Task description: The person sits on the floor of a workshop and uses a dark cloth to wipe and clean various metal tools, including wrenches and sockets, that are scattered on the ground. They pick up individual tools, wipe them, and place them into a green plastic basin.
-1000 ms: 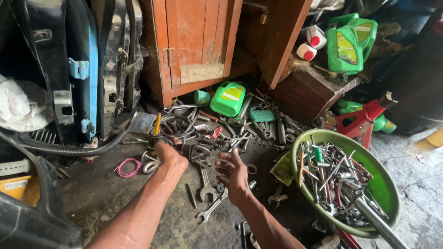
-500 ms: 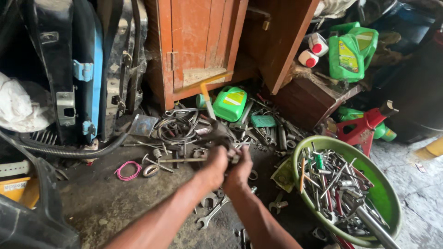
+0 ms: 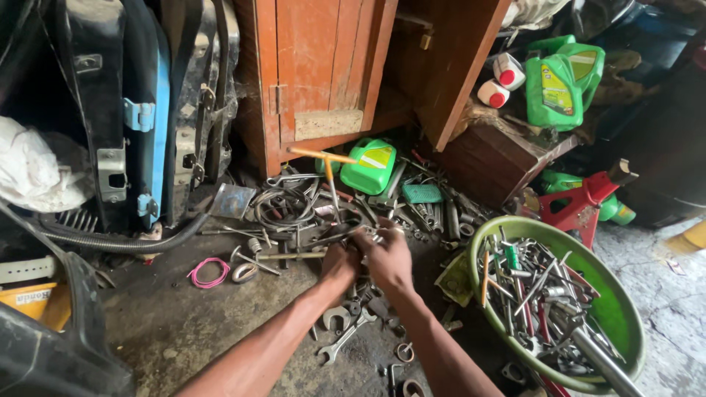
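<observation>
Together, both hands meet at frame centre — left hand (image 3: 338,265) and right hand (image 3: 388,257) clasp a T-handle wrench (image 3: 331,184), its shaft running up-left from the fingers, orange crossbar topmost.

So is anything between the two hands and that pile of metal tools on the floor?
Nothing visible does. The left hand and right hand already rest on the heap of grey metal spanners and rods, fingers buried in it. The orange-handled T-shaped tool stands up just beyond them.
</observation>
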